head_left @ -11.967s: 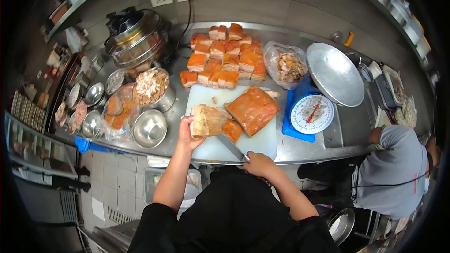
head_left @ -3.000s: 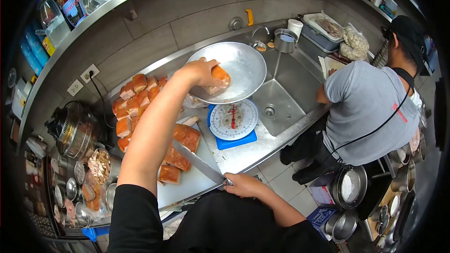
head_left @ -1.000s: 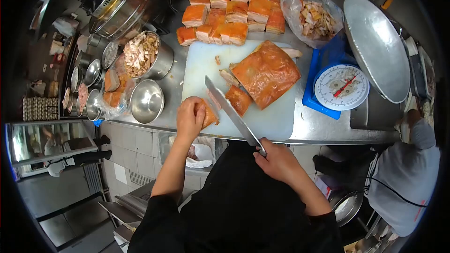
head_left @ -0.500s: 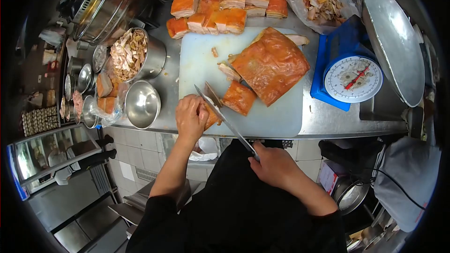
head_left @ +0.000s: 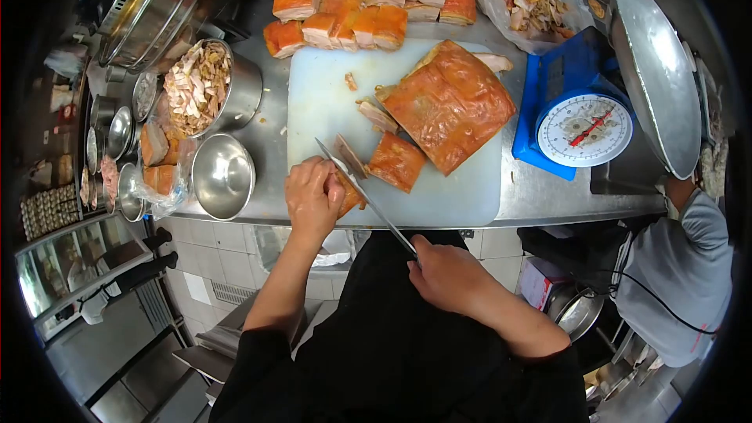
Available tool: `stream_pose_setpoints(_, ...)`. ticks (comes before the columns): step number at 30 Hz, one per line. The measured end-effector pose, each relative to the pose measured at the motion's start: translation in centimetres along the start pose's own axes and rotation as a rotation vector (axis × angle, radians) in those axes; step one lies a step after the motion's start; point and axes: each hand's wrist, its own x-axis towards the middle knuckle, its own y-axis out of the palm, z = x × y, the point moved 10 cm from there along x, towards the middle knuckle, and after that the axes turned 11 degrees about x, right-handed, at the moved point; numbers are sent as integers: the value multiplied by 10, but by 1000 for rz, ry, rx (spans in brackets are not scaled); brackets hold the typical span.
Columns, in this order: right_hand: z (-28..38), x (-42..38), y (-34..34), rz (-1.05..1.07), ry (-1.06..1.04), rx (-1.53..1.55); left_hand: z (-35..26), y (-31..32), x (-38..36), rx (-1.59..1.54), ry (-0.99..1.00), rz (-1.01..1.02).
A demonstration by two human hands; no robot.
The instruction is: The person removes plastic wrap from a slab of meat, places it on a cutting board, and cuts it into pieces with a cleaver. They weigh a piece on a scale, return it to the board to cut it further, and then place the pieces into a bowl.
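My right hand (head_left: 448,272) is closed around the handle of a long knife (head_left: 377,211), whose blade slants up and left across the front of a white cutting board (head_left: 313,102). Curled fingers of my left hand (head_left: 312,194) press on a piece of roast pork (head_left: 351,194) beside the blade, partly hidden by hand and knife. Beyond the blade, a thin pork slice (head_left: 350,157) stands on edge. Close by lies a block of pork (head_left: 397,161) with orange-brown skin. A large roast pork slab (head_left: 454,106) rests behind it, skin side up.
Cut pork blocks (head_left: 342,0) sit in rows behind the board. At left stand an empty steel bowl (head_left: 223,176) and a pot (head_left: 249,86) of chopped meat. A blue dial scale (head_left: 548,102) is at right, near a plastic bag (head_left: 505,12) of scraps. Another person's grey sleeve (head_left: 701,227) shows at far right.
The view has shifted slightly. My left hand still presses on the pork and my right hand still holds the knife at nearly the same slant. The other person's arm now shows at right.
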Motion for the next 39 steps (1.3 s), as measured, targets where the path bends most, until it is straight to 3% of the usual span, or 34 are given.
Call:
stream_pose_setpoints(16,-6,71,14,0,57,39,8,8,-3,-5,-49,11)
stream_pose_setpoints(23,-5,41,11,54,64,76,11,8,-6,21,-106,15)
stream_pose_setpoints(32,3,98,17,-95,-8,-24,9,1,-7,-21,-61,-71)
stream_pose_setpoints(35,4,83,2,-6,131,30,11,-1,-10,-6,-64,-29)
stream_pose_setpoints(39,-14,67,-9,-92,95,-26,-9,-16,-22,83,55,85)
